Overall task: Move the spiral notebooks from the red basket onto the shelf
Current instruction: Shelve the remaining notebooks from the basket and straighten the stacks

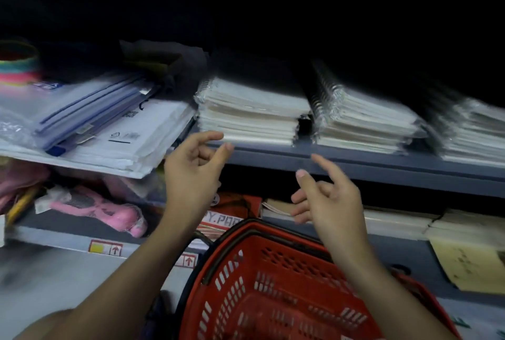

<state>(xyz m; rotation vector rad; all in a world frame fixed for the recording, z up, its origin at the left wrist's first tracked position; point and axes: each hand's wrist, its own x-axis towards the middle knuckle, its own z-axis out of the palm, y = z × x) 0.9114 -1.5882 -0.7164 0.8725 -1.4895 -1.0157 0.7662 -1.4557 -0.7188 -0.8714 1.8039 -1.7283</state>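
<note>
Both hands (pixel 191 164) (pixel 328 200) empty, fingers loose, above red basket (pixel 273 285).

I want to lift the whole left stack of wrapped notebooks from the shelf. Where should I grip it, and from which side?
Probably best with both hands from the front: the left notebook stack shows its flat open page edges toward you, with the spirals at the back left. Slide fingers under the front bottom edge at the shelf lip, thumbs on top. The gap on its right side looks narrow, so a side approach seems awkward.
</note>
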